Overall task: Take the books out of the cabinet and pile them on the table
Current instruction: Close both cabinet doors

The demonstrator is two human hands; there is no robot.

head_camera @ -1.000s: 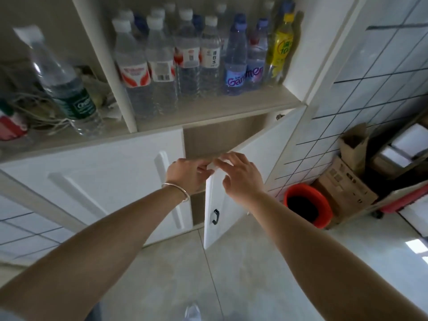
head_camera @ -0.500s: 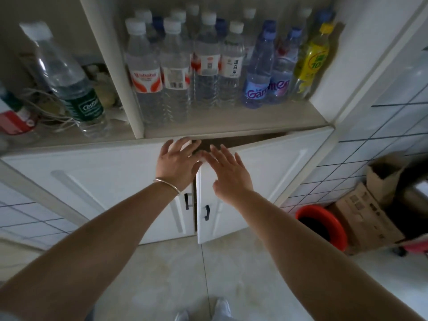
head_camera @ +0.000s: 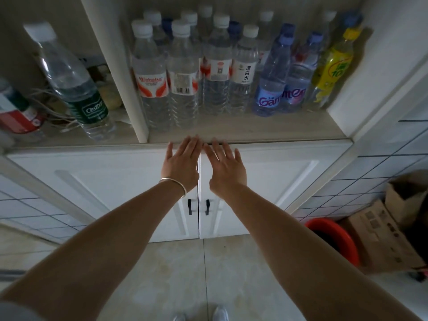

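**Cabinet shut, no books in sight**

No books show anywhere in your view, and neither does the table, so you cannot confirm from here that a pile has been made. If any books are left, they would be behind the two white panelled cabinet doors (head_camera: 143,181), which sit flush together, their small black handles (head_camera: 190,206) side by side at the centre seam.

Your left hand (head_camera: 183,163), the one with the thin silver bangle (head_camera: 176,183) at the wrist, lies flat on the left door with fingers spread and nothing in it. Your right hand (head_camera: 225,165) is the same on the right door: palm down, fingers apart, empty. Both sets of fingertips reach the front edge of the pale wooden shelf (head_camera: 254,130) just above the doors.

Flat palms on closed doors read like the closing step, so the task is probably at or near its end, though that is a judgement only.

On the shelf stand clear plastic water bottles (head_camera: 183,75), and an orange-red bucket (head_camera: 333,237) sits on the floor to your right.
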